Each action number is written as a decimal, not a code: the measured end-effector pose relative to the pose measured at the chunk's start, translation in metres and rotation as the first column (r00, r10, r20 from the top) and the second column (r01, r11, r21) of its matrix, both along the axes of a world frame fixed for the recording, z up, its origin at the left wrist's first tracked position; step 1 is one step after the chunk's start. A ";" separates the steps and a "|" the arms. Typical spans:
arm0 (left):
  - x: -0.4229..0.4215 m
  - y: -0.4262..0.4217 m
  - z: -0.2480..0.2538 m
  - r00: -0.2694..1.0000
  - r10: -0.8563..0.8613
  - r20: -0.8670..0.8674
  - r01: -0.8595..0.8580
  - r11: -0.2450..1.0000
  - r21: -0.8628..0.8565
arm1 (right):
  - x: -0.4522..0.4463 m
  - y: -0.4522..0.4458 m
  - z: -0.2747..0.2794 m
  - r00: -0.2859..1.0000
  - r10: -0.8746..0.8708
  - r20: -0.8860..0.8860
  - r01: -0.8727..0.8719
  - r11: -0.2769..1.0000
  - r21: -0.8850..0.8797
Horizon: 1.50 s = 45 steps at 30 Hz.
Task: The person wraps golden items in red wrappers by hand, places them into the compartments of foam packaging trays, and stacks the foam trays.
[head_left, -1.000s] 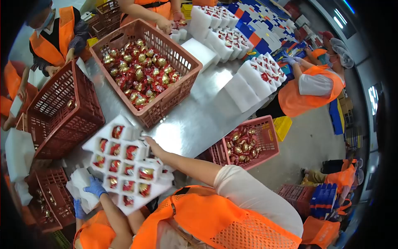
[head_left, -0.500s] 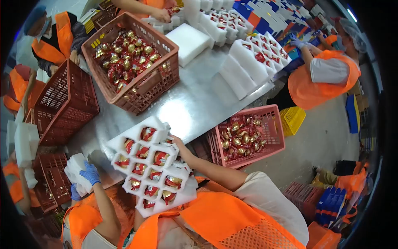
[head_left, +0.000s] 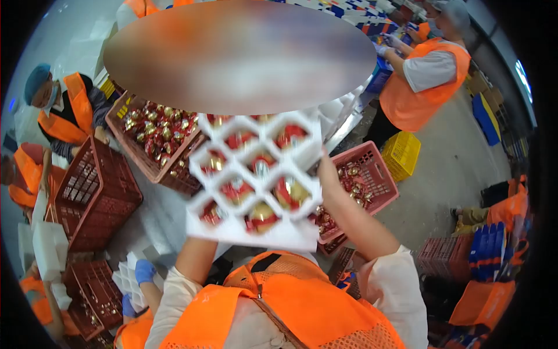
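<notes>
A white foam tray [head_left: 279, 238] is raised in front of me, its diamond-shaped cells holding several red and gold foil-wrapped balls [head_left: 261, 217]. My right hand [head_left: 326, 170] grips the tray's right edge, with most of its fingers hidden behind the foam. From the lower left, my left forearm [head_left: 195, 259] runs up under the tray. The left hand itself is covered by the tray, which it supports from below. A blurred oval hides the tray's far end.
A brown crate [head_left: 157, 171] of foil-wrapped balls stands on the metal table [head_left: 154, 212]. A pink crate [head_left: 383, 192] with more balls is at right, beside a yellow basket [head_left: 402, 156]. Another brown crate [head_left: 110, 192] stands left. Co-workers in orange vests [head_left: 427, 87] surround the table; a blue-gloved hand [head_left: 145, 271] is at lower left.
The foam tray has moved up and right, closer to the camera, and is turned more squarely to me. My left forearm has come into view beneath it. A blurred oval now covers the top.
</notes>
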State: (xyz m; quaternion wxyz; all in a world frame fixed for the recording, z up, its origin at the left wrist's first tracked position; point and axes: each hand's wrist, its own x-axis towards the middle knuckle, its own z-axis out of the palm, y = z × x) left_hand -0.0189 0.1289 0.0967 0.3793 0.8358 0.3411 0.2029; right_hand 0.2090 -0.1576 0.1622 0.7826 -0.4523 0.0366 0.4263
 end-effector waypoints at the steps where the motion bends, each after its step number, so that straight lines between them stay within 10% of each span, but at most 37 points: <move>1: 0.028 0.005 0.021 0.997 -0.060 0.049 0.059 0.998 0.021 | 0.013 0.007 0.010 0.999 -0.019 0.025 0.018 0.999 0.043; 11: 0.261 0.092 0.151 0.963 -0.242 0.121 0.234 0.969 0.077 | 0.142 0.127 0.146 0.990 -0.004 0.144 -0.035 0.963 0.268; 32: 0.578 0.203 0.082 0.884 -0.085 0.459 0.378 0.707 -0.598 | 0.413 0.216 0.008 0.987 -0.095 0.133 0.090 0.995 0.042; 45: 0.565 0.258 0.108 0.725 -0.184 0.664 0.676 0.376 -0.634 | 0.499 0.278 -0.080 0.972 -0.086 0.218 0.049 0.985 0.168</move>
